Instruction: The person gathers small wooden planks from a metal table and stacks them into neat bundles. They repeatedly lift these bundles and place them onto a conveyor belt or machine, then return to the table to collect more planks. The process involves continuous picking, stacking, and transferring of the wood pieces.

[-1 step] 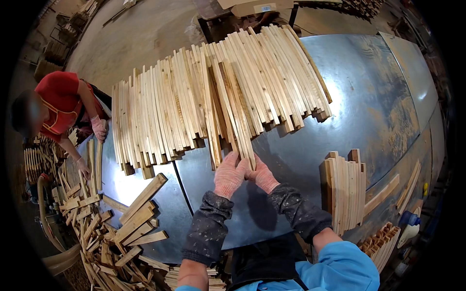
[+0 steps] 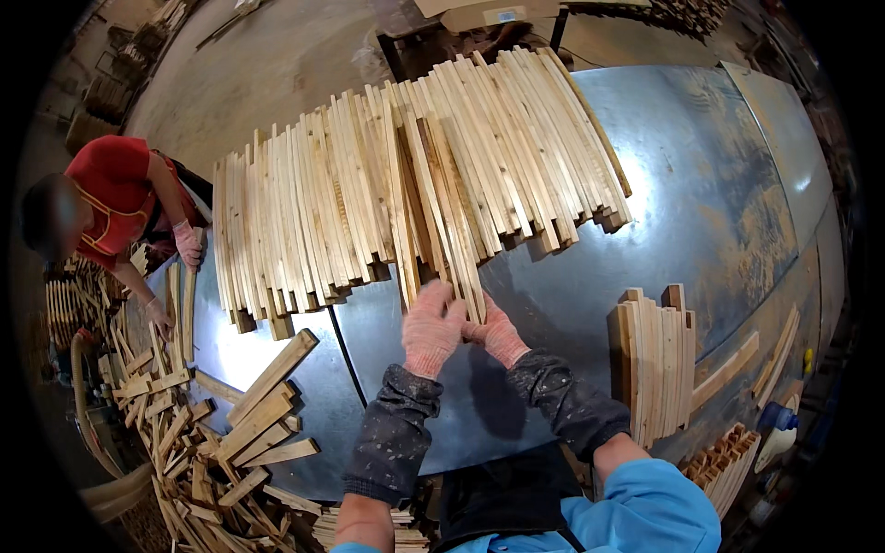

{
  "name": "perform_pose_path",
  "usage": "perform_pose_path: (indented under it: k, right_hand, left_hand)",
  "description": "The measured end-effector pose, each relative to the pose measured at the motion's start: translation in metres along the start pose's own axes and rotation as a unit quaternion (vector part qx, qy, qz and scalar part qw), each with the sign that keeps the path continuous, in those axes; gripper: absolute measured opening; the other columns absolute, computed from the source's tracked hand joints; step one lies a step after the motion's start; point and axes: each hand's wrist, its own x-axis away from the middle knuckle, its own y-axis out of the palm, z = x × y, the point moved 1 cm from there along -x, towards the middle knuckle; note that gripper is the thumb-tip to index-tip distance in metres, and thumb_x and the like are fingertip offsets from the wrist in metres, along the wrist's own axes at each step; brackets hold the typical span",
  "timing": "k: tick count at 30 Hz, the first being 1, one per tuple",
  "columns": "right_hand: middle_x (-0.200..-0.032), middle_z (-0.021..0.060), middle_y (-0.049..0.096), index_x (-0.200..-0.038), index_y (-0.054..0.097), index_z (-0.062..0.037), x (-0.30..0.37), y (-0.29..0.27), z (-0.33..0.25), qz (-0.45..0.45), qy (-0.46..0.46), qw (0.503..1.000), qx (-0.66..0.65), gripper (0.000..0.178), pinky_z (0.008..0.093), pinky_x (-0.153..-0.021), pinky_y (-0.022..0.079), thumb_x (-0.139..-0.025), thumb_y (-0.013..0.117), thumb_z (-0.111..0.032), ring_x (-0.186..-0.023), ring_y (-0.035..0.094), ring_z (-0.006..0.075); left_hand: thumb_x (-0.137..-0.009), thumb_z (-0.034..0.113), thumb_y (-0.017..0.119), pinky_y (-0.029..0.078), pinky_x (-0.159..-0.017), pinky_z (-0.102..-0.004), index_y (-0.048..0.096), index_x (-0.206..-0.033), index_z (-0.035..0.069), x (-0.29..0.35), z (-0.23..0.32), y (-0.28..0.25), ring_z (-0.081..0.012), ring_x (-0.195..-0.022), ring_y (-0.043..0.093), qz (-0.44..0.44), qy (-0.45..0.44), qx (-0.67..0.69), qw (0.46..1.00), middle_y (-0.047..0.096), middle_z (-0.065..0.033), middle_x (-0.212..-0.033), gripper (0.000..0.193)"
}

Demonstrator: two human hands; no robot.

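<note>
left hand (image 2: 431, 329) + right hand (image 2: 498, 335) gloved, both closed round near end of one wooden slat (image 2: 458, 261) | slat atop fanned slat pile (image 2: 369, 194) on metal tabletop (image 2: 719, 203) | likely light, stiff, splintery; best gripped at near end, by narrow edges

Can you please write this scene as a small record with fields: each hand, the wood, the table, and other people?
left hand: pink glove, fingers on the near end of a wooden slat
right hand: pink glove, touching the same slat end
big stack: long slats fanned across the metal table
small stack: short slats, to the person's right
scrap pile: offcuts, lower left
co-worker: red top, at the table's left edge
</note>
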Motion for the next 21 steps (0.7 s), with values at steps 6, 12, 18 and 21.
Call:
perform_pose_path:
  k: [6,12,18,21]
  right_hand:
    - [-0.140,0.0175,0.067,-0.168,0.035,-0.0065,-0.012,0.010,-0.003,0.045,-0.014,0.986,0.159,0.097,0.0371,-0.108,0.054,-0.088,0.086,-0.026,-0.125,0.067,0.0271]
    - [-0.139,0.0152,0.066,-0.169,0.029,-0.0078,-0.023,0.023,-0.007,0.014,-0.020,0.986,0.164,0.101,0.0373,-0.107,0.054,-0.088,0.087,-0.027,-0.123,0.066,0.0239]
    - [-0.142,0.0131,0.061,-0.164,0.034,-0.0086,0.062,0.022,0.011,0.003,-0.025,0.989,0.149,0.097,0.0385,-0.113,0.052,-0.084,0.087,-0.021,-0.131,0.062,0.0230]
    - [-0.146,0.0135,0.060,-0.164,0.034,-0.0098,0.105,0.018,0.024,0.013,-0.053,0.980,0.191,0.097,0.0383,-0.116,0.050,-0.084,0.087,-0.020,-0.134,0.061,0.0237]
  left_hand:
    - [-0.099,0.029,0.077,0.058,-0.096,-0.0407,0.056,-0.146,-0.003,-0.028,-0.052,-0.022,-0.0286,-0.112,0.071,0.148,-0.156,0.206,0.955,0.074,-0.0129,-0.124,0.060]
    - [-0.106,0.030,0.069,0.060,-0.087,-0.0363,0.052,-0.150,-0.001,-0.023,-0.050,0.010,-0.0199,-0.108,0.070,0.006,-0.227,0.423,0.877,0.070,-0.0112,-0.128,0.056]
    - [-0.094,0.019,0.076,0.059,-0.097,-0.0377,0.050,-0.148,-0.006,0.062,-0.009,0.000,-0.0240,-0.115,0.069,-0.069,-0.274,0.431,0.857,0.068,-0.0174,-0.134,0.064]
    - [-0.090,0.017,0.078,0.052,-0.113,-0.0442,0.043,-0.155,-0.002,0.095,-0.010,0.000,-0.0295,-0.122,0.068,-0.171,-0.249,0.385,0.872,0.065,-0.0176,-0.141,0.076]
